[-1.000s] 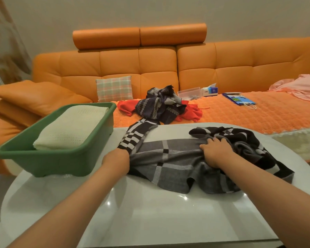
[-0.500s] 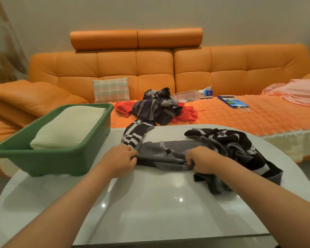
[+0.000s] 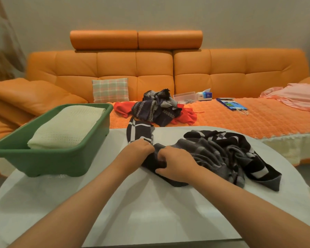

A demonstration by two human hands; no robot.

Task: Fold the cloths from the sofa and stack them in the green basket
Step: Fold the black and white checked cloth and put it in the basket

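Note:
A grey and black checked cloth (image 3: 222,154) lies bunched on the white table (image 3: 150,212), one end trailing toward the sofa. My left hand (image 3: 139,149) and my right hand (image 3: 175,165) sit close together, both gripping its near left part. The green basket (image 3: 52,158) stands at the table's left with a folded cream cloth (image 3: 68,127) inside. On the orange sofa (image 3: 204,72) a dark striped cloth (image 3: 156,108) lies crumpled on top of a red cloth (image 3: 186,117).
A plaid cushion (image 3: 110,89) leans on the sofa back. A clear box (image 3: 184,96), a tissue box (image 3: 205,94) and a blue bag (image 3: 231,104) lie on the seat. A pink cloth (image 3: 293,95) is at the far right.
My hands have drawn together, gathering the checked cloth from a spread sheet into a narrow bunch. The right hand moved left and nearer to me.

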